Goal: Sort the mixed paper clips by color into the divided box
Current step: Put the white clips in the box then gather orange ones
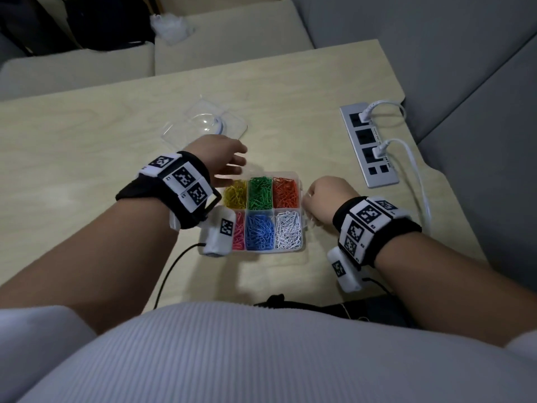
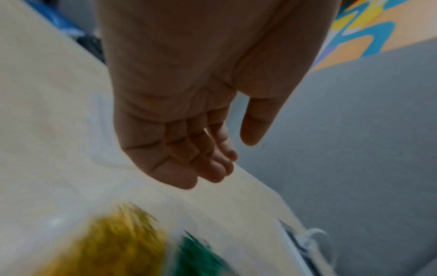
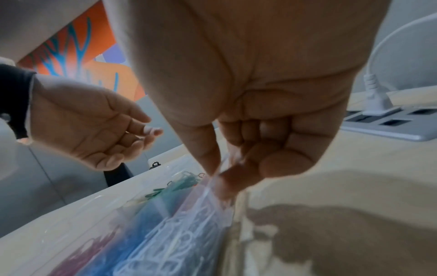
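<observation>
Clear plastic divided box (image 1: 301, 199) is holding sorted clips; right hand (image 1: 327, 199) is pinching its right wall, while left hand (image 1: 219, 158) is hovering loosely open, empty, above its far-left corner.

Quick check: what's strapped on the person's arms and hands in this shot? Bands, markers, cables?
Both hands are bare: left hand, right hand. Each wrist wears a black fabric wristband ringed with white square tiles printed with black fiducial markers. A small white camera block, also marker-tagged, hangs under each wrist, with a thin black cable trailing from it. Short white ribbed sleeves at the shoulders.
</observation>
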The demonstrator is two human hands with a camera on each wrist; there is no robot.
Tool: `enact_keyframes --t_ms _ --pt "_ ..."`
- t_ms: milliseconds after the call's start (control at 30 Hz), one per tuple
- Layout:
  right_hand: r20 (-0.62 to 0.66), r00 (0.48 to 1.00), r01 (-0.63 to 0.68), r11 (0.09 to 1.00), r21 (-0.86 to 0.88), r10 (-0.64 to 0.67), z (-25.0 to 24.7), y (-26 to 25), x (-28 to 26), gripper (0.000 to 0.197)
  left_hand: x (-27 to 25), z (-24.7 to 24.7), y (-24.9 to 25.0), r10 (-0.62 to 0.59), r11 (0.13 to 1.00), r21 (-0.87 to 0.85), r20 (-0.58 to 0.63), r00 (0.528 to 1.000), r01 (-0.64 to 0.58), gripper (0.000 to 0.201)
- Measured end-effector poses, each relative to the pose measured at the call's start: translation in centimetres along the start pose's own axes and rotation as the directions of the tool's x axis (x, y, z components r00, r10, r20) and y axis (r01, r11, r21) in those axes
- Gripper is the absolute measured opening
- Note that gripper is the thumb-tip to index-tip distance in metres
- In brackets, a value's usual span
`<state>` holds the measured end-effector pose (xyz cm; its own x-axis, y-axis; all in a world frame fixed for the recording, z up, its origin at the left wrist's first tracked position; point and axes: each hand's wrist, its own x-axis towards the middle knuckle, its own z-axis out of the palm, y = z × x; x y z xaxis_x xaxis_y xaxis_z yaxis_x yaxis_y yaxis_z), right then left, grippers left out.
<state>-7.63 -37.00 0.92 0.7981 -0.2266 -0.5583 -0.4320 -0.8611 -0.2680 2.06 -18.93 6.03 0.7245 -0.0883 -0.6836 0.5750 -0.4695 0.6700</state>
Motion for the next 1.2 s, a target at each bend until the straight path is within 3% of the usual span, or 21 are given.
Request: enact_keyframes --t_ms 100,167,267,400,533,733,933,1067,1200 --pt "-0.064 0.998 -0.018 1.000 0.013 0.019 -0.1 -0.6 0.2 0.027 2.4 -1.9 -0.5 0.117 0.962 0.263 -0.176 0.977 -0.068 0.021" --pt "-0.102 0.994 -0.030 0.998 0.048 0.035 -0.1 -0.9 0.4 0.023 4.4 -2.6 -1.4 0.224 0.835 0.546 -0.236 0.946 -0.062 0.027" --pt "-0.147 0.988 -0.036 0.994 0.107 0.052 -0.1 -1.0 0.8 0.021 7.0 -3.0 -2.8 0.342 0.628 0.773 -0.178 0.923 -0.084 0.043" --pt "-0.178 0.982 -0.035 0.992 0.125 0.057 -0.1 -1.3 1.6 0.025 9.1 -3.2 -4.2 0.408 0.382 0.910 -0.010 0.913 -0.161 0.054" --pt "-0.175 0.983 -0.039 0.992 0.120 0.060 0.0 -1.5 2.2 0.028 9.4 -3.5 -3.6 0.367 0.390 0.921 -0.139 0.920 -0.017 0.051" --pt "-0.186 0.980 -0.039 0.989 0.141 0.065 0.0 -1.5 2.7 0.027 9.5 -3.4 -2.3 0.259 0.372 0.928 -0.129 0.957 0.024 0.049" --pt "-0.187 0.981 -0.009 0.973 0.229 0.053 -0.5 -1.1 2.9 0.031 7.2 -4.1 -0.6 0.368 0.399 0.917 -0.132 0.921 -0.028 0.057" --pt "-0.160 0.987 0.021 0.940 0.339 0.036 -0.4 -0.2 3.1 0.031 3.8 -2.6 0.5 0.441 0.326 0.928 0.020 0.897 -0.181 0.057" --pt "-0.016 1.000 -0.006 0.784 0.621 0.020 0.0 1.6 2.8 0.029 0.4 0.2 -0.3 0.357 0.203 0.899 0.301 0.884 -0.388 0.052"
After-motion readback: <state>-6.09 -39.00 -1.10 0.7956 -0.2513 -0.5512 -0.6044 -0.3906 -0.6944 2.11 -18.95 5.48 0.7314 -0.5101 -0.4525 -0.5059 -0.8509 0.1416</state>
